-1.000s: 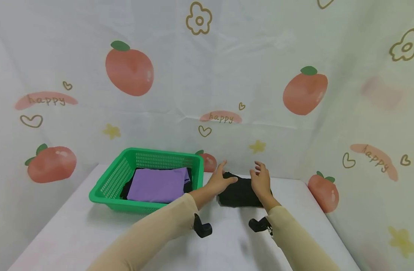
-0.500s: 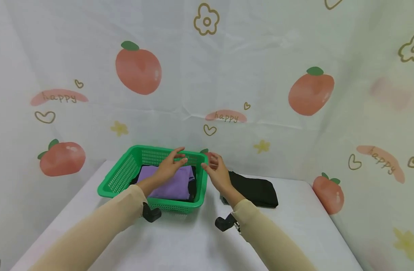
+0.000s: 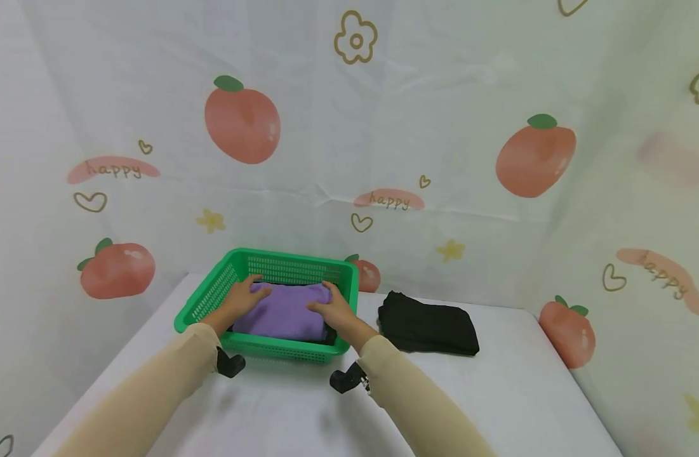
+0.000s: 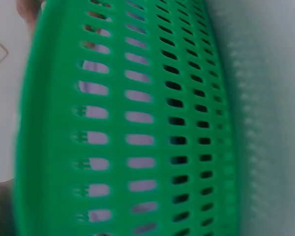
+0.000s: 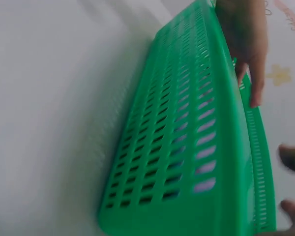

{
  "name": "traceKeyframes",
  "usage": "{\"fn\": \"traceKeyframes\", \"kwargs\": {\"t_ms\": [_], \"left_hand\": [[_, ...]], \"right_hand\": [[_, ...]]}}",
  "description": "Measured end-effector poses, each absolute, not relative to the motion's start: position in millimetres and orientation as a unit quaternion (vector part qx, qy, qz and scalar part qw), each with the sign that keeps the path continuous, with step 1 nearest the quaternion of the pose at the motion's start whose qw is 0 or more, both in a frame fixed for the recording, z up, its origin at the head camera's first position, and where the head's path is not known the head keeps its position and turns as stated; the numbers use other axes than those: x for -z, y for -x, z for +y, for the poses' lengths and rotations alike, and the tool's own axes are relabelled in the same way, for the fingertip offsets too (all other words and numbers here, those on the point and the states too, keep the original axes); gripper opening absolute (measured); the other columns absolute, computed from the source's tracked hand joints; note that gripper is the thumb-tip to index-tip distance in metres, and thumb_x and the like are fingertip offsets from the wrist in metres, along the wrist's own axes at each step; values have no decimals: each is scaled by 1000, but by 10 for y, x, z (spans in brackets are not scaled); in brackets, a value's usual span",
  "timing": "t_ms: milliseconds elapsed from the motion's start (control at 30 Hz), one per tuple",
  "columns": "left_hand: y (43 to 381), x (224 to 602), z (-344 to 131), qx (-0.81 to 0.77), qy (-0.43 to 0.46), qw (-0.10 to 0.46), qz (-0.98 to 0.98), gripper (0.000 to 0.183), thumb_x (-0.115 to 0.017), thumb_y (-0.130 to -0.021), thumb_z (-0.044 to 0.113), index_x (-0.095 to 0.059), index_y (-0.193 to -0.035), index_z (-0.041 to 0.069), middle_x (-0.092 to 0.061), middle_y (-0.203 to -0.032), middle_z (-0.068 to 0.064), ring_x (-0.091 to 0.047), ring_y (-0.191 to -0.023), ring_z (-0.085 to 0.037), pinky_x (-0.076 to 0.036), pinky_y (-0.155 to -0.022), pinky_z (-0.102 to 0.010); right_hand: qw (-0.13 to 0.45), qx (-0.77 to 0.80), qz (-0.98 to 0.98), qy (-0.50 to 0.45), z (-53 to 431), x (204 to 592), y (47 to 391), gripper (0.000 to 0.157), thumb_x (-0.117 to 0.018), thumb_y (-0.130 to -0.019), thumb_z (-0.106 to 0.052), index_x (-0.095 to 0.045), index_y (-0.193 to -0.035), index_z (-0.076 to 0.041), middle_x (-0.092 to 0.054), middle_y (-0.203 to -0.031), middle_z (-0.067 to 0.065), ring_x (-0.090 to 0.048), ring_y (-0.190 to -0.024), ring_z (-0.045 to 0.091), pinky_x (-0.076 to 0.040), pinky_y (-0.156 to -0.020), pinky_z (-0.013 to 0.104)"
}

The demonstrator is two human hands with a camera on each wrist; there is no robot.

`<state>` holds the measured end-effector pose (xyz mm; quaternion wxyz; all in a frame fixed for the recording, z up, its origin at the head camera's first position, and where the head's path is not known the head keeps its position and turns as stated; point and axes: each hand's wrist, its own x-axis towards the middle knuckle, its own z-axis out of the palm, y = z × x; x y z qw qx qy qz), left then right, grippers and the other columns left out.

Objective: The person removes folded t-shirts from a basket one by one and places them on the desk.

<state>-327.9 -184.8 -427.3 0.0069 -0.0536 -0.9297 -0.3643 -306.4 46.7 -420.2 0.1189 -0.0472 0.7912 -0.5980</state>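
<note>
On the white counter (image 3: 286, 412) sits a green basket (image 3: 275, 348). The left hand (image 3: 239, 303) and right hand (image 3: 340, 316) reach inside, fingers loose and apart, around the purple cloth (image 3: 289, 312). I can't tell if they touch it. This looks like the step of getting hold of it; next, both would need to pinch its sides. Right of the basket lies a folded black cloth (image 3: 429, 325).

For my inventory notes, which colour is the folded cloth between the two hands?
The folded cloth is light purple; the head view shows it best.
</note>
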Motion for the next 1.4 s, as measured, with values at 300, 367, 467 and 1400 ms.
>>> {"fn": "traceKeyframes", "kwargs": {"t_ms": [300,367,467,1400], "left_hand": [[3311,4349,-1941,335,8,-9,-942,66,-51,-90,37,-29,-136,-5,-27,-134,-34,-21,-121,-52,-24,-95,-59],[3317,4351,-1965,336,9,-18,-942,70,-51,-90,38,-26,-137,-7,-26,-135,-35,-23,-120,-53,-25,-94,-59],[3331,4388,-2007,357,2,-29,-934,74,-52,-89,40,-23,-138,-6,-23,-136,-34,-23,-121,-51,-24,-95,-58],[3382,4497,-1978,378,-19,-29,-925,68,-57,-86,39,-33,-136,-1,-26,-136,-33,-24,-121,-51,-26,-93,-59]], "right_hand": [[160,622,766,-29,361,4187,3100,70,-62,-85,-13,-23,-143,-14,-25,-141,20,-30,-123,41,-28,-92,61],[153,628,762,-41,330,4221,3120,71,-63,-84,-12,-24,-143,-14,-25,-141,20,-31,-123,40,-28,-92,59],[131,623,770,-51,279,4316,3146,72,-66,-81,-12,-28,-142,-14,-27,-140,20,-34,-121,39,-33,-92,54],[72,593,798,-81,229,4494,3183,63,-68,-77,-4,-43,-134,-7,-37,-134,22,-40,-115,38,-41,-85,47]]}}
